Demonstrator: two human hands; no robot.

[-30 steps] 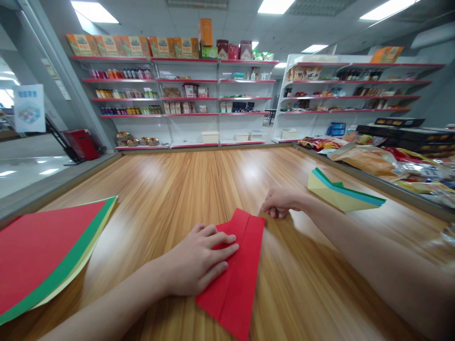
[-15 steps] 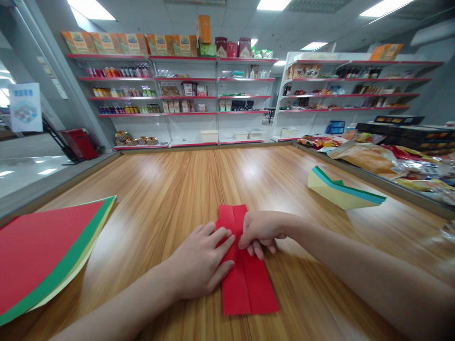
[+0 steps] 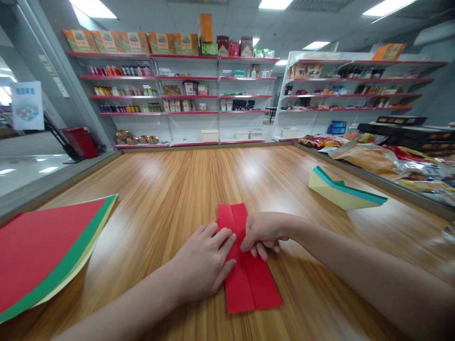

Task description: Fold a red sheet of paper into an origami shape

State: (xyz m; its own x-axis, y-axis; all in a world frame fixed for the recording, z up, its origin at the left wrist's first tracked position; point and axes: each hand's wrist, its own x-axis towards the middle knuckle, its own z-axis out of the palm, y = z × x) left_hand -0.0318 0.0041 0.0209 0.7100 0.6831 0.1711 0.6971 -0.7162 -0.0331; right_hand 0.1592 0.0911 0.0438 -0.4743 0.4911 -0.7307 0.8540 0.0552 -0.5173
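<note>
A folded strip of red paper [image 3: 250, 284] lies lengthwise in front of me, with a seam running down its middle. My left hand [image 3: 204, 260] rests on its left side, fingers stretched out and slightly spread, pressing it to the table. At the paper's right edge, my right hand [image 3: 265, 234] is curled, with the thumb on the paper by the seam and the fingers bent at the edge. Its fingertips partly hide the paper's middle.
To the left lies a stack of coloured sheets [image 3: 53, 246], red on top. A folded paper boat [image 3: 341, 192] in yellow, blue and green stands at the right. Snack packets [image 3: 377, 158] and black boxes [image 3: 408, 135] line the right side of the wooden table [image 3: 170, 184]. Stocked shelves [image 3: 188, 97] stand behind.
The red paper has turned slightly, its near end shifting right and its far end a little left. Both hands have moved slightly right and keep the same poses.
</note>
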